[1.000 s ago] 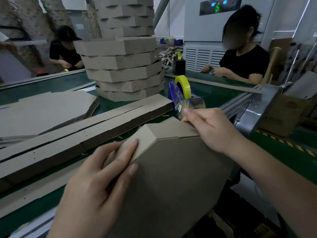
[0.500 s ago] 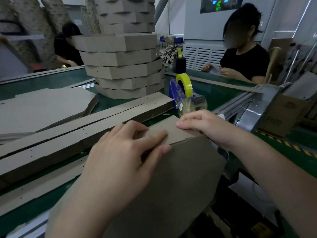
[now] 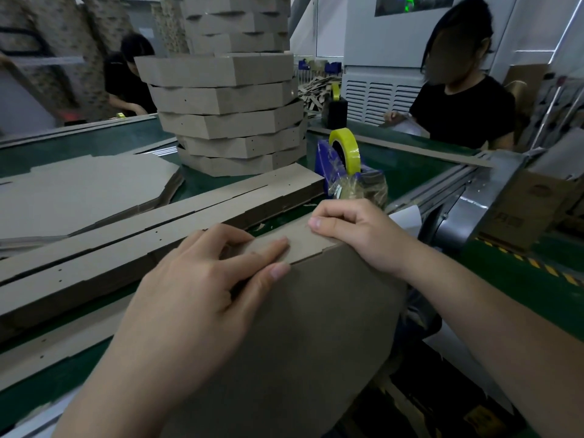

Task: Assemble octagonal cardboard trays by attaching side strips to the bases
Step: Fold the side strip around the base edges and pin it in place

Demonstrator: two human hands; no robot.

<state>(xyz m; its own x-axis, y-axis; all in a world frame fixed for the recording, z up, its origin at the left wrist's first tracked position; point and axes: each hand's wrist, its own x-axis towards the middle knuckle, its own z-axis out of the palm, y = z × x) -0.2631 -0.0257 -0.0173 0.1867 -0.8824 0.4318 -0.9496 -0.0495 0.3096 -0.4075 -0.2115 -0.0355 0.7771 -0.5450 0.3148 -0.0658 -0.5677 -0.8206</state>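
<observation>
At the near edge of the bench (image 3: 404,165), octagonal tray (image 3: 316,327) tilted, base toward me. My left grip (image 3: 202,289) clamps the side strip (image 3: 300,245), thumb at the fold. Right grip (image 3: 357,232), fingers curled, pinches the strip's right end. Tape dispenser (image 3: 335,165) just beyond.

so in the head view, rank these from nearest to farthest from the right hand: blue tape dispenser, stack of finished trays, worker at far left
From the right hand, which pinches the side strip:
1. blue tape dispenser, just beyond it on the belt
2. stack of finished trays, farther back, toward the left
3. worker, far left, across the belt
</observation>
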